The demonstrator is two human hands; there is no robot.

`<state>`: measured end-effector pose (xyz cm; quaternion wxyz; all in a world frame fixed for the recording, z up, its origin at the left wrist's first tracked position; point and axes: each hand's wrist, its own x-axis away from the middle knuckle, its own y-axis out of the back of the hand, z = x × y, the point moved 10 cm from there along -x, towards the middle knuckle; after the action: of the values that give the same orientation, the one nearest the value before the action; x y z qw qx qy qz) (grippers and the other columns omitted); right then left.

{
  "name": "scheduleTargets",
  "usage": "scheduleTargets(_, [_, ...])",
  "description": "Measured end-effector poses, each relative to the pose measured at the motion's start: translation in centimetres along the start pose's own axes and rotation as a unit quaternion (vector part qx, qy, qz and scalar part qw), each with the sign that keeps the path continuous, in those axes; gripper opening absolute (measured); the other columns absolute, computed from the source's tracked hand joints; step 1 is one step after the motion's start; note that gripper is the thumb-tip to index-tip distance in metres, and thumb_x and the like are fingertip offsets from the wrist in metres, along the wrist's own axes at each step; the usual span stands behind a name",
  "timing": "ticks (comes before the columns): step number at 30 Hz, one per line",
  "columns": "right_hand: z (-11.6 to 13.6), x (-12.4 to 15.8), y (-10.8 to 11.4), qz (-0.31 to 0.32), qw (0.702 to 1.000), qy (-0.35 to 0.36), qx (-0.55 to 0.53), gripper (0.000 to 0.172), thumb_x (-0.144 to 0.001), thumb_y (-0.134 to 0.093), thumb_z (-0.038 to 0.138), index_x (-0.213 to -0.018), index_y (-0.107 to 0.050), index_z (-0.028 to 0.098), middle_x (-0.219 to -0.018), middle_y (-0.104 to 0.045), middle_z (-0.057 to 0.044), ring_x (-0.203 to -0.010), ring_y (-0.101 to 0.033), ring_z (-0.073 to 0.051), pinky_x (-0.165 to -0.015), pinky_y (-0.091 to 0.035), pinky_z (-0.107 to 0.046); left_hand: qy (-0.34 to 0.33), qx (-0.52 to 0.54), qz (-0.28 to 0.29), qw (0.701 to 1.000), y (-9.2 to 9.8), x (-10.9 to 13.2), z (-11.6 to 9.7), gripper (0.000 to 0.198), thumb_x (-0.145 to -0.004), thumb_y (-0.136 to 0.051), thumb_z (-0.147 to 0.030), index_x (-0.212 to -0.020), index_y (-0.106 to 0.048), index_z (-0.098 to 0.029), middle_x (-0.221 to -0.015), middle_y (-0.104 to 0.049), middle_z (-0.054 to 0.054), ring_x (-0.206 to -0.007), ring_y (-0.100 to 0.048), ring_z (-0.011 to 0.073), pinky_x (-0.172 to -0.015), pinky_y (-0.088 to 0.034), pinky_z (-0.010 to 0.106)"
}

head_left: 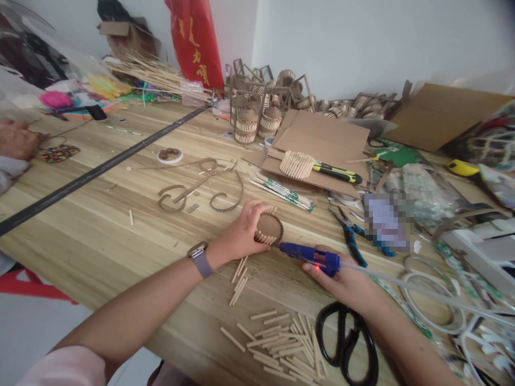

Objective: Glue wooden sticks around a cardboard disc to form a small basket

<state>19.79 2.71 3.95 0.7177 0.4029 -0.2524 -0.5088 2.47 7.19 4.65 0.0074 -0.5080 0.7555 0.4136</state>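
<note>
My left hand (pixel 250 228) is closed around a small round brown cup (pixel 270 225) with short wooden sticks along its wall. A blue hot glue gun (pixel 309 256) is gripped in my right hand (pixel 338 279); its nozzle meets or nearly meets the cup's near rim, I cannot tell which. A red light glows on the gun, and a glue stick trails from its back. Cut wooden sticks (pixel 281 343) lie in a loose pile below my hands, with several more sticks (pixel 239 284) just under the cup. Black-handled scissors (pixel 348 343) rest beneath my right forearm.
Blue-handled pliers (pixel 352 238) lie right of the glue gun. Beyond are a cardboard sheet (pixel 322 139), a yellow-black utility knife (pixel 337 172) and a bundle of sticks (pixel 296 165). Finished stick lanterns (pixel 246 123) stand at the back. Another person's hand (pixel 18 140) is at far left.
</note>
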Motion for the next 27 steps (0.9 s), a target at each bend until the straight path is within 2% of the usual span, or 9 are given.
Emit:
scheduleTargets(13, [-0.25,0.11,0.25,-0.019,1.0,-0.006,0.0,0.034,-0.086,-0.054,0.05,-0.087,-0.068,0.02,-0.084,-0.074,-0.01,-0.075,-0.07,-0.025,-0.069,-0.057,-0.035,-0.007,-0.009,0.004,1.0,0.0,-0.1,-0.16,0.093,-0.06,-0.087,-0.013,-0.136,-0.035,-0.023,-0.137,-0.037,0.018,-0.137,-0.035,0.0365,-0.114,-0.034,0.058])
scheduleTargets(23, [-0.09,0.01,0.19,-0.009,1.0,-0.001,0.0,0.03,-0.087,-0.055,0.047,-0.089,-0.069,0.021,-0.084,-0.074,-0.008,-0.077,-0.07,-0.024,-0.069,-0.056,-0.032,-0.004,0.002,0.007,1.0,-0.02,-0.06,-0.12,0.093,-0.061,-0.086,-0.013,-0.138,-0.035,-0.025,-0.139,-0.039,0.017,-0.139,-0.034,0.0372,-0.114,-0.033,0.059])
scheduleTargets(27, [0.03,0.02,0.17,-0.012,1.0,0.009,0.003,0.031,-0.087,-0.055,0.048,-0.087,-0.068,0.02,-0.084,-0.073,-0.009,-0.076,-0.07,-0.024,-0.069,-0.056,-0.034,-0.006,-0.012,0.009,1.0,-0.06,-0.12,-0.19,0.093,-0.06,-0.088,-0.015,-0.137,-0.036,-0.022,-0.137,-0.039,0.019,-0.137,-0.036,0.0366,-0.114,-0.035,0.058])
